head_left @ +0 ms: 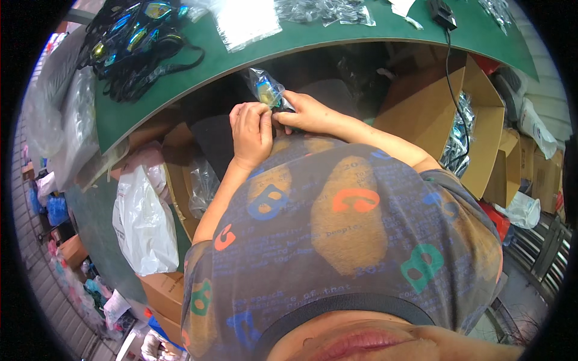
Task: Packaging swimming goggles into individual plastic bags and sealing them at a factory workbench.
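Observation:
In front of my chest, just below the green table's edge, a pair of swim goggles (265, 93) with shiny blue-yellow lenses sits in a small clear plastic bag (254, 76). My right hand (304, 113) grips the bag's side, thumb and fingers closed round it. At the bag's lower end my left hand (251, 129) has its fingers bent and pressed together on the plastic. What exactly lies under the left fingertips is hidden. A heap of similar goggles with black straps (135, 42) lies on the table at the far left.
Flat clear bags (245, 24) and crumpled bags (325, 11) lie on the green table (361, 27). A black adapter (442, 13) trails its cable over the edge. An open cardboard box (421, 99) with bagged goggles (460, 132) stands at right; a white plastic bag (143, 219) hangs left.

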